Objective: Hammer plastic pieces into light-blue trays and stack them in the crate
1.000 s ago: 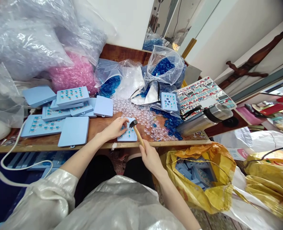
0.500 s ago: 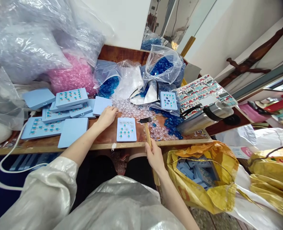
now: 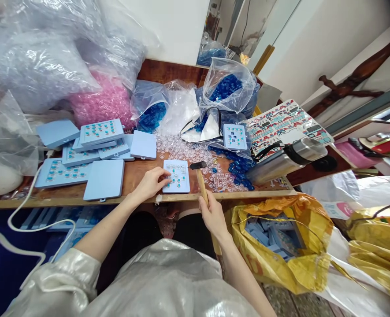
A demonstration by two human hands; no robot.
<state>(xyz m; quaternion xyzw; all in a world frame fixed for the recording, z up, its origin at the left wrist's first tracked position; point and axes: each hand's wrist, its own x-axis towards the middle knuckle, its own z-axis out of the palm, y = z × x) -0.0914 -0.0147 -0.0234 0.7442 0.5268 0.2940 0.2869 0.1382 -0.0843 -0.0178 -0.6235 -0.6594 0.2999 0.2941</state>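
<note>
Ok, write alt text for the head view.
A person's right hand grips a wooden-handled hammer beside a pale blue tray while the left hand rests on it. Clear and blue plastic pieces lie scattered across the wooden workbench.

The board (image 3: 180,169) is a flat, pale blue plastic rectangle lying square on the bench (image 3: 138,169), close to its front edge. Small clear and teal pieces sit in spaced rows across its face. The left hand (image 3: 149,184) lies at the board's left side, with its fingers (image 3: 165,179) resting on the surface and covering part of the lower left corner. The right hand (image 3: 213,215) is closed around the wooden handle of a small hammer (image 3: 202,185). The handle slopes up and away from that hand, and the dark metal head sits just beside the board's right edge, not touching it.
</note>
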